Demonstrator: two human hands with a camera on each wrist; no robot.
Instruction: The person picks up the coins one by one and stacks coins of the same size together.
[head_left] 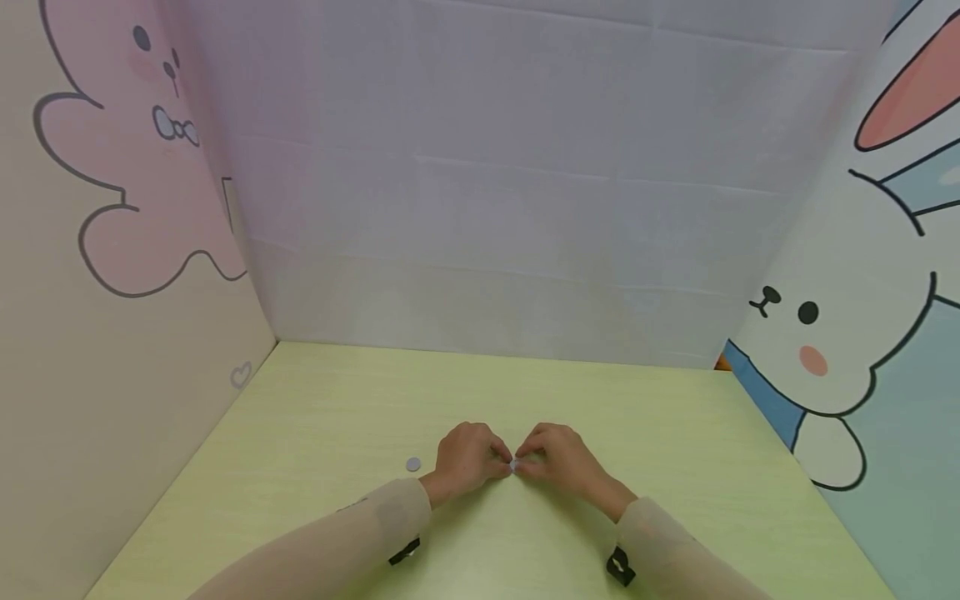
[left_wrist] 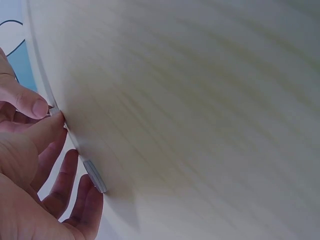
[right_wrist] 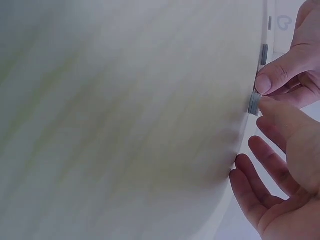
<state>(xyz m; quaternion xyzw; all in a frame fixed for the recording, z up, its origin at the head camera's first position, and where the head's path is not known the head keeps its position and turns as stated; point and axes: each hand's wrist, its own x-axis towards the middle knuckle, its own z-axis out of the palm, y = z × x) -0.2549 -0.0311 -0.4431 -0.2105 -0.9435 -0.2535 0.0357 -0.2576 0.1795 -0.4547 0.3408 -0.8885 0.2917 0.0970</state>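
In the head view, my left hand (head_left: pixel 467 458) and right hand (head_left: pixel 561 460) meet at a small grey disc stack (head_left: pixel 513 466) on the table. Thumb and fingertips of each hand pinch it from opposite sides. The right wrist view shows this stack (right_wrist: pixel 254 103) edge-on, with thin layers, between the two thumbs; fingers partly cover it. Another grey disc stack (left_wrist: pixel 95 176) sits beside the curled outer fingers of my left hand (left_wrist: pixel 35 165). Left of that hand lies a grey round disc (head_left: pixel 413 464). What exactly the discs are, I cannot tell.
A pale yellow-green table (head_left: pixel 337 400) spreads under both arms. A plain whitish sheet (head_left: pixel 487 208) stands behind it. Cartoon-printed panels rise at the left (head_left: pixel 135 350) and right (head_left: pixel 900 400) edges. Dark straps hang near both sleeves.
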